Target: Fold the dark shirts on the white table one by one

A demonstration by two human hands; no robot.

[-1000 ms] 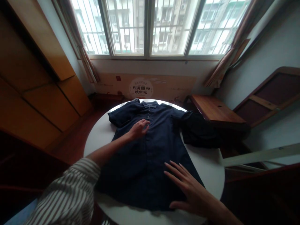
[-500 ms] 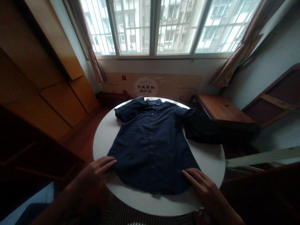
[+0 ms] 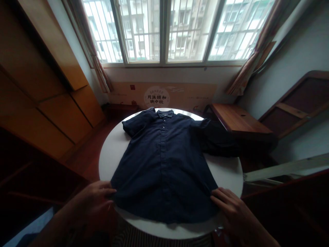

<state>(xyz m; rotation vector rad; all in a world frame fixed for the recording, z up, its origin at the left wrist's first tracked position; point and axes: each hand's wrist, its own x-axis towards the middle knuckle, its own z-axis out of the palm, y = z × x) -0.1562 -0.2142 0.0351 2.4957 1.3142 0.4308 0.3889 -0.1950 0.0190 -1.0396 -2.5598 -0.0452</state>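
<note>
hands (image 3: 92,202) (image 3: 232,212) lower, at navy shirt (image 3: 161,168) hem

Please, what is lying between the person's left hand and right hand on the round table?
In the head view, a dark navy short-sleeved button shirt lies spread out between the left hand and the right hand, on the round white table.
</note>
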